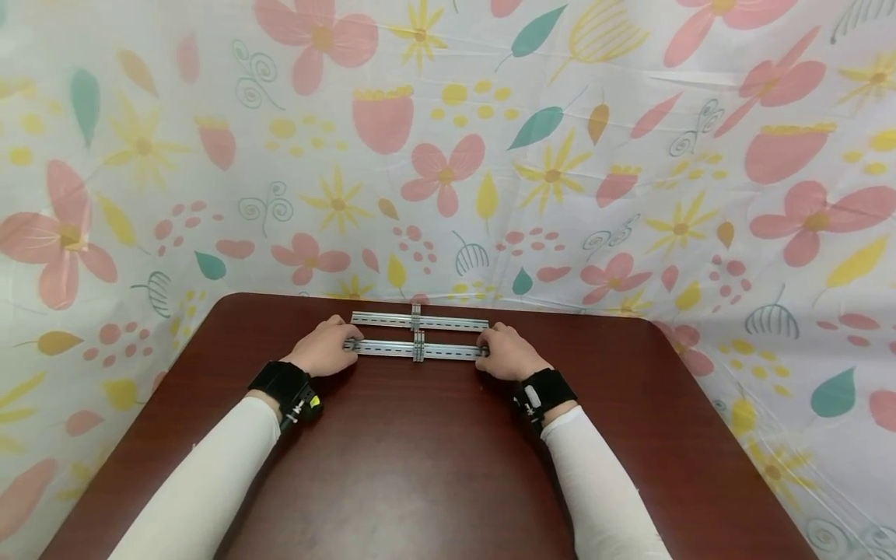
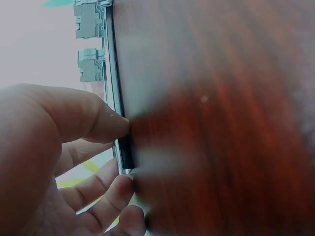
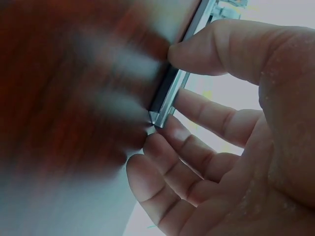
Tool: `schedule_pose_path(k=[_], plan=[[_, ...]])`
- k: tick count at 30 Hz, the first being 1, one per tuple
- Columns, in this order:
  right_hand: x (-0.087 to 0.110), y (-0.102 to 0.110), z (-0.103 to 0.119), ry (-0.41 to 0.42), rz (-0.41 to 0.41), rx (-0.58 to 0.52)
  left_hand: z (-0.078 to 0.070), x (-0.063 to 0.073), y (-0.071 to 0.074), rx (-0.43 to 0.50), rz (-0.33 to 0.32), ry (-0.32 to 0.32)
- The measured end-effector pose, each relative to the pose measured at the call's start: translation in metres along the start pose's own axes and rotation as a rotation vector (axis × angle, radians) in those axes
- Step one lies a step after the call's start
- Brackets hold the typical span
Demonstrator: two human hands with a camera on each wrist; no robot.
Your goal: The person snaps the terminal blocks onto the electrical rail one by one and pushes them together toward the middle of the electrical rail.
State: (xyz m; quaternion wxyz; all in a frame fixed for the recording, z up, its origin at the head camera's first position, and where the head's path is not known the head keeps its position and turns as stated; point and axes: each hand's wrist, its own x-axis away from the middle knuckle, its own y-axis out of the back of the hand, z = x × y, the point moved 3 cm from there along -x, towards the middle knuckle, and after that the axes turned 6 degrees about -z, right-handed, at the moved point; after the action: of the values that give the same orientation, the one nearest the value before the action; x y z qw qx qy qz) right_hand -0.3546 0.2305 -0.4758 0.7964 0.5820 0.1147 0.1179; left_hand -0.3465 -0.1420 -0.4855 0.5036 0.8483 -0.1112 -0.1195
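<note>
A slotted metal DIN rail [image 1: 385,348] lies across the far part of the table, with grey terminal blocks [image 1: 418,347] clipped on near its middle. At its left end, my left hand [image 1: 323,348] pinches the rail [image 2: 113,83] between thumb and fingers. My right hand [image 1: 513,354] pinches the right end of the same rail [image 3: 170,93], its lower fingers loosely curled near the tabletop. Just behind lies a second, parallel DIN rail [image 1: 455,323], also carrying terminal blocks [image 1: 416,315] at mid-length. Fingertips cover both ends of the nearer rail in the head view.
The dark red-brown table [image 1: 406,459] has rounded far corners and a glossy top. Right behind its far edge hangs a white cloth [image 1: 448,241] printed with flowers and leaves. Black wrist straps [image 1: 282,383] with cameras sit on both wrists.
</note>
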Motion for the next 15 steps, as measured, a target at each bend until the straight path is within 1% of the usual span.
schedule_pose_path(k=[6,15], plan=[[-0.0031,-0.0012,-0.0068,-0.005,0.002,-0.003,-0.0029,-0.0067,0.0002,-0.003,0.008,0.011],[-0.0032,-0.0016,-0.0066,-0.004,-0.008,-0.021,-0.0059,-0.0033,0.0031,-0.003,-0.015,0.028]])
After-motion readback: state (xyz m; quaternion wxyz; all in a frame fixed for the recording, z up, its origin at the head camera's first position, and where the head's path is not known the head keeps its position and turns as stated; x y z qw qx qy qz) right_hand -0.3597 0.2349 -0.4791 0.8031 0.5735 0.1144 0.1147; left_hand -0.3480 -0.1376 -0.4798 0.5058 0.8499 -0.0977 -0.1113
